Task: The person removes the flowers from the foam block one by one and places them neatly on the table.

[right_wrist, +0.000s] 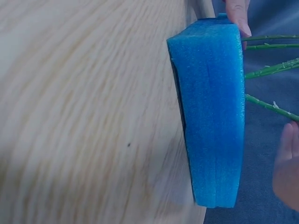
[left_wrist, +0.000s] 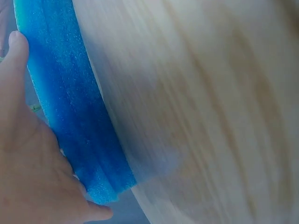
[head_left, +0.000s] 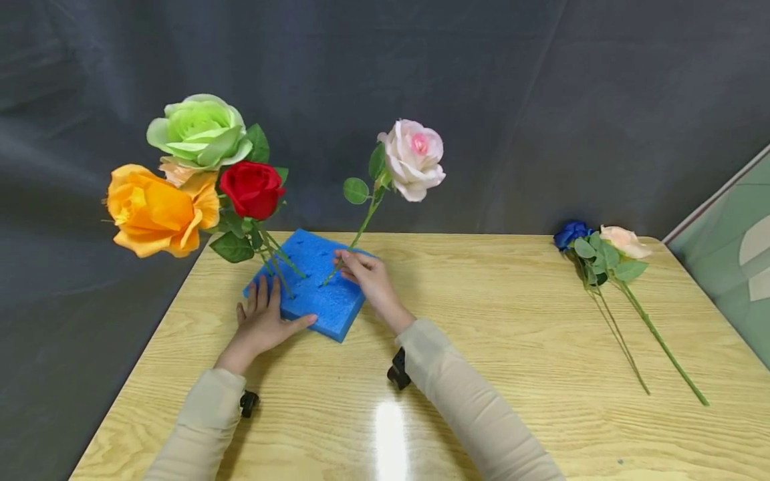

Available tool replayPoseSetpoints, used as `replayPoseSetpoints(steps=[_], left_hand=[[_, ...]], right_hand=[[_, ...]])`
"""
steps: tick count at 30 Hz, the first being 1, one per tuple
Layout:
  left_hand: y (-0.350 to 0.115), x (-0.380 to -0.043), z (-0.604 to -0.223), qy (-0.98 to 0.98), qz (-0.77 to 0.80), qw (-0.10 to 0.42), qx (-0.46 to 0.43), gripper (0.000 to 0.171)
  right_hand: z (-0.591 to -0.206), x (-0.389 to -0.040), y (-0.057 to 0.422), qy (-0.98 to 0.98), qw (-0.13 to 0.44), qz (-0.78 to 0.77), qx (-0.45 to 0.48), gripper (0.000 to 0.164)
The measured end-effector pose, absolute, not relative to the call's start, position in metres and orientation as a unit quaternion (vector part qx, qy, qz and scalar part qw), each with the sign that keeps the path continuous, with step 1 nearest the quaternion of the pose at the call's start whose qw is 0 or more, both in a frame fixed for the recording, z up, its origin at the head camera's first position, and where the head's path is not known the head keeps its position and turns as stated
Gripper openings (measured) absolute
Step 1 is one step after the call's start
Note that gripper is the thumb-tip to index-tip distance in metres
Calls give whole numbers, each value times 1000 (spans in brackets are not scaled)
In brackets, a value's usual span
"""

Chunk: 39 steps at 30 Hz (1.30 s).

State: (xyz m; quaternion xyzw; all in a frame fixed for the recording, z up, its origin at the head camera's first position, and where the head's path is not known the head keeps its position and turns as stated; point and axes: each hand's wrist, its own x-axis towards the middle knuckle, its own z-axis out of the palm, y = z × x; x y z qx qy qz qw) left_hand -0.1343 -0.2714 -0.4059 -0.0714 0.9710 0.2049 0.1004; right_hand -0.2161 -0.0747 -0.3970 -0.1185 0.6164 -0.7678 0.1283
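Observation:
A blue foam block point(head_left: 331, 310) lies on the table, turned at an angle. My left hand point(head_left: 263, 324) rests along its near left edge, fingers spread and thumb over the front edge. The fingers of my right hand point(head_left: 369, 280) pinch the stem of a pale pink rose point(head_left: 415, 160), low down, where the stem meets the top of the foam. Stems of a green rose point(head_left: 201, 130), an orange rose point(head_left: 156, 210) and a red rose point(head_left: 252, 190) stand in the foam and lean left. A peach bloom point(head_left: 176, 172) is partly hidden behind them.
On the table's right side lie a blue rose point(head_left: 571, 234) and a peach rose point(head_left: 625, 242), stems toward the near edge. A dark curtain point(head_left: 481, 100) hangs behind the wooden table point(head_left: 511, 334). Several small slits show in the foam's top.

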Motion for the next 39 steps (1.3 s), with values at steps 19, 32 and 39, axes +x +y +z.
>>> replayPoseSetpoints(steps=[19, 32, 39], left_hand=[[-271, -136, -407, 970, 202, 114, -72, 118], [-270, -137, -409, 970, 201, 120, -73, 119], [-271, -136, -405, 969, 203, 119, -70, 118]], right_hand=[[-393, -218, -72, 616, 83, -775, -114, 28], [-394, -219, -67, 611, 89, -777, -123, 28], [-377, -225, -51, 546, 74, -824, -130, 28]])
